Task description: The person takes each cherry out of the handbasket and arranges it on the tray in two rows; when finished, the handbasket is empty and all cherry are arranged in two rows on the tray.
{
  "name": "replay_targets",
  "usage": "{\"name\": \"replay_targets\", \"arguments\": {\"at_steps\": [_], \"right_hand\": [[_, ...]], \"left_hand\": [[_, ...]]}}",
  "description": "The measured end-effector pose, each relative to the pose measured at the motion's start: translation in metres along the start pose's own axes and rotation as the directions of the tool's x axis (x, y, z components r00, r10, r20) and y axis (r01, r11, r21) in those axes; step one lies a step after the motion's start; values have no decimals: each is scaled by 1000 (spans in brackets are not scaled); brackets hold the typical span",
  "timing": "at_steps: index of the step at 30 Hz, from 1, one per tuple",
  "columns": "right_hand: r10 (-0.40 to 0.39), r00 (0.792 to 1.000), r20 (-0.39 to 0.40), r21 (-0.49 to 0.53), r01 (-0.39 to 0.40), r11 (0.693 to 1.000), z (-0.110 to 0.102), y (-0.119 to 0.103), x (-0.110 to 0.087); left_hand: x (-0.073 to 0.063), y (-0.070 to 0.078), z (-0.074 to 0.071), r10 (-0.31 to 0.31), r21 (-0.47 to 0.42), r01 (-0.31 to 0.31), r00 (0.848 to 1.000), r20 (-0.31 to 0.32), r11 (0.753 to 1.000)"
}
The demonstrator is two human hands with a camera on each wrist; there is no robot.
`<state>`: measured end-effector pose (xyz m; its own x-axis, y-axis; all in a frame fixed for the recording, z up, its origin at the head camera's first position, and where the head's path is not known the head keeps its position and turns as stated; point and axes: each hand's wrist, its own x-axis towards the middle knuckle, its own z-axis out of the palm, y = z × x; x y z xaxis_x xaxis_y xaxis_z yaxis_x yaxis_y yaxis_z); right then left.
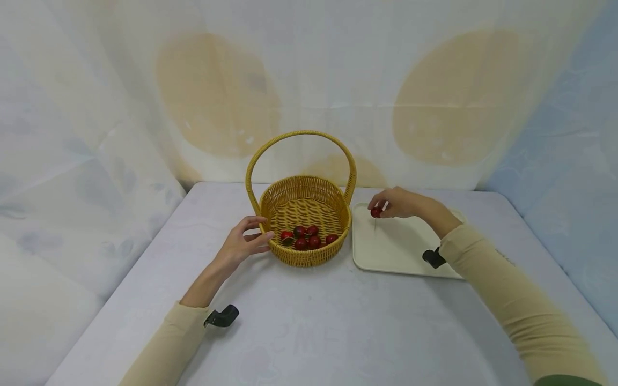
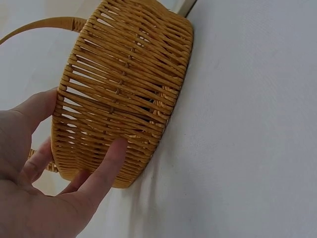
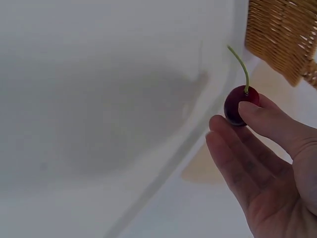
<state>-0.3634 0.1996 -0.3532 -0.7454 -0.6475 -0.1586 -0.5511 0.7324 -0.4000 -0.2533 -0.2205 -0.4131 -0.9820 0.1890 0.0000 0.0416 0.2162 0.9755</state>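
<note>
**Right of the basket (image 1: 305,259), a cherry (image 1: 376,213) pinched over the tray (image 1: 403,252)**

From the head view, we have both hands busy! The basket stands upright on the tabletop (image 1: 299,321), its handle (image 1: 301,132) arching above, with several cherries (image 1: 314,242) bunched inside toward its near side. To the basket's left, the left hand (image 1: 241,241) has its fingers at the rim, a grip that looks meant to steady so light a piece of wicker. Just right of the basket lies the tray, and over its basket-side edge comes the right hand (image 1: 402,203), cherry at its fingertips; having the tray this close presumably keeps the reach short.

Over to the left wrist view: those fingers are spread, one against the basket's outer weave, others up at the rim. Holding the side rather than the handle probably leaves the top unobstructed.

And the right wrist view, what a delicate hold! Thumb and fingers are clamped on the cherry, apart from the basket, whose wall shows beyond. The green stem (image 3: 244,70) juts free of the grip; pinching the round body likely spares it a tug. A soft shadow (image 3: 124,119) spreads across the tray.
</note>
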Motion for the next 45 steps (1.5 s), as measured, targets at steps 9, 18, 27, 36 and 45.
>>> {"name": "replay_targets", "arguments": {"at_steps": [9, 18, 27, 36, 45], "right_hand": [[-18, 1000, -15, 58, 19, 998, 21, 14, 12], [-6, 1000, -3, 66, 6, 998, 26, 11, 14], [13, 1000, 7, 53, -14, 998, 28, 10, 15], [-18, 1000, 1, 26, 17, 1000, 21, 5, 9], [-40, 998, -50, -2, 40, 999, 2, -17, -5]], "left_hand": [[0, 0, 0, -1, 3, 1, 1000, -3, 1000], [1, -2, 0, 3, 5, -3, 1000, -8, 1000], [0, -1, 0, 4, 2, -4, 1000, -4, 1000], [1, -3, 1, 8, 4, -8, 1000, -2, 1000], [0, -2, 1, -7, -11, 7, 1000, -4, 1000]]}}
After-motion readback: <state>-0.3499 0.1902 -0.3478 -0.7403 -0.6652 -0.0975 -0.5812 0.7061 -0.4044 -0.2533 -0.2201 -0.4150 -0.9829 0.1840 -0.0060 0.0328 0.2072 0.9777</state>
